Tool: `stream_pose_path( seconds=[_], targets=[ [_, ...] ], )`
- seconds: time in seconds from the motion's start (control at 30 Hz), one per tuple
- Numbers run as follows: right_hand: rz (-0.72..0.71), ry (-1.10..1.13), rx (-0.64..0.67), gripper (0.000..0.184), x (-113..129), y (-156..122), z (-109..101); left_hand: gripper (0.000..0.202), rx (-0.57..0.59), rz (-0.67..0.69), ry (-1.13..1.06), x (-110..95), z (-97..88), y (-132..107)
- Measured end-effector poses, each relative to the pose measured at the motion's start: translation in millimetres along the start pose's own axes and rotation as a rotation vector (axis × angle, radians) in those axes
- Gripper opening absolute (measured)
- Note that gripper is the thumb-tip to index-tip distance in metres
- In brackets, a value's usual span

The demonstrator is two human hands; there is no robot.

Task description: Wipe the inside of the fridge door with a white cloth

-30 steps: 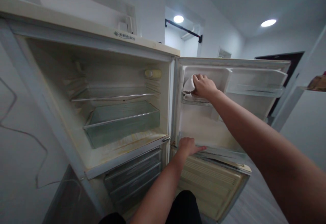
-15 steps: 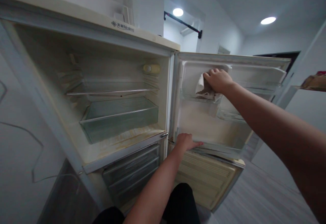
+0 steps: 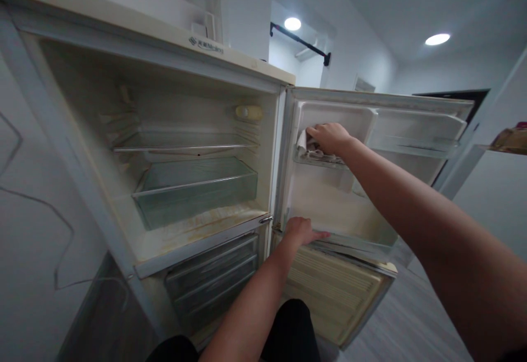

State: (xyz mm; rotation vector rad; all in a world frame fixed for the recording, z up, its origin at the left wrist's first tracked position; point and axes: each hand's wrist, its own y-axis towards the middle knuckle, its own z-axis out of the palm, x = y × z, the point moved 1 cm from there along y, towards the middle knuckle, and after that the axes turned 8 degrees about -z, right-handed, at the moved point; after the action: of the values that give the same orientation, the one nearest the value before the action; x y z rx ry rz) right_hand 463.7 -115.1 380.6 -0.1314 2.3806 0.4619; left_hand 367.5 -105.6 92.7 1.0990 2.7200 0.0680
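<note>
An old cream fridge (image 3: 230, 57) stands with its upper door (image 3: 329, 197) swung wide to the right. My right hand (image 3: 331, 137) is closed on a white cloth (image 3: 303, 141) and presses it into the left end of the door's top rack (image 3: 317, 159). My left hand (image 3: 302, 231) grips the door's bottom edge near the hinge, one finger lying along the rim. Inside the cabinet are a wire shelf (image 3: 185, 147) and a clear drawer (image 3: 197, 189) above a stained floor.
The lower freezer door (image 3: 341, 296) also hangs open, with drawers (image 3: 214, 280) behind it. A grey wall is at the left. At the right are a white wall, a dark doorway (image 3: 473, 104) and a shelf with a brown object (image 3: 508, 140). Ceiling lights shine overhead.
My right hand has slid the cloth from the middle of the top door rack back to its left end. My left hand has stayed on the door's bottom edge.
</note>
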Motion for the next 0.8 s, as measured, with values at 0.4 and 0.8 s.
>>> stream_pose_path(
  seconds=[0.4,0.8],
  targets=[
    [0.033,-0.090,0.174,0.031,-34.8,-34.1,-8.8,0.106,-0.028,0.025,-0.011,2.7,-2.2,-4.8],
    [0.076,0.048,-0.413,0.030,8.5,-59.8,-76.7,0.104,0.007,0.007,-0.014,4.7,-1.8,-3.3]
  ],
)
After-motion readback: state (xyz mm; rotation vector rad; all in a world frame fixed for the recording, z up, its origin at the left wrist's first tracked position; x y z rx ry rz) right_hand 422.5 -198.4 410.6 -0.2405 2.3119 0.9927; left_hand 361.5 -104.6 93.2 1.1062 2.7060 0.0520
